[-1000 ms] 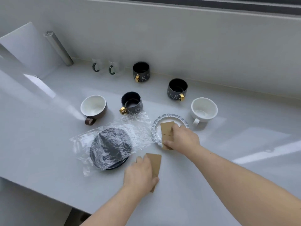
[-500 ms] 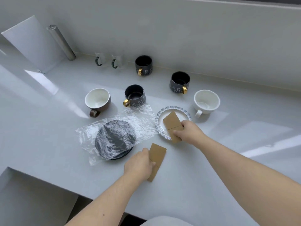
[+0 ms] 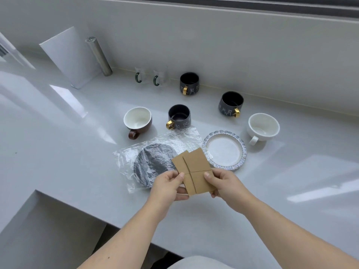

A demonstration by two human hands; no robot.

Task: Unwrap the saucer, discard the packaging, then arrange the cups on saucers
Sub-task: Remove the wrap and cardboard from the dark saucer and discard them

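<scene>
My left hand [image 3: 168, 186] and my right hand [image 3: 224, 183] hold brown cardboard pieces [image 3: 193, 169] together, overlapped, above the counter. Behind them a dark saucer [image 3: 153, 164] lies under crinkled clear plastic wrap [image 3: 174, 141]. A white saucer with a scalloped blue rim [image 3: 224, 150] sits bare to the right. Beyond stand a white cup [image 3: 263, 128], a brown cup with a white inside [image 3: 138, 121] and three dark cups with gold handles [image 3: 179, 116], [image 3: 231, 103], [image 3: 189, 82].
Two clear glass cups with green handles [image 3: 150, 78] stand by the back wall. A metal cylinder [image 3: 99, 55] and a white board [image 3: 70, 57] lean at the back left. The white counter [image 3: 58, 162] ends at a step down at front left.
My right hand lifted its cardboard off the white saucer and my left hand lifted the other piece off the counter. Both pieces now meet in front of me.
</scene>
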